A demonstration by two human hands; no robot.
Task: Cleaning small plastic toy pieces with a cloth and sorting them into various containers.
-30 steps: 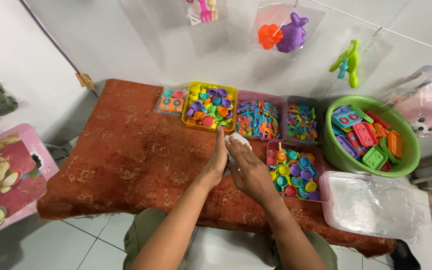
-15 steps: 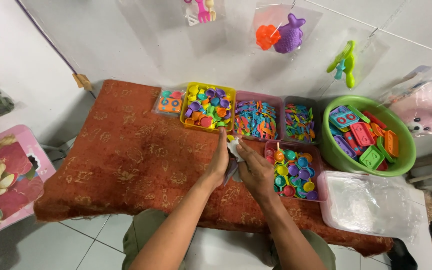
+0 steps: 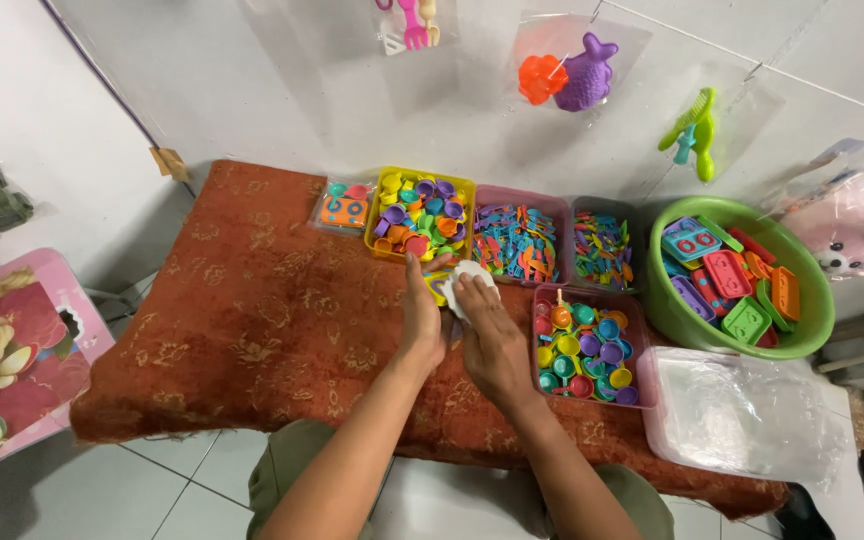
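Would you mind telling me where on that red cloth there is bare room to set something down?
The left half of the red cloth, from its left edge to the left hand, is bare. Crowded: the far edge, with the yellow tray and pink trays, and the right side, with the green basin and bag pile.

Trays of toy pieces line the table behind two hands: yellow tray left of a basin, bag pile before it.
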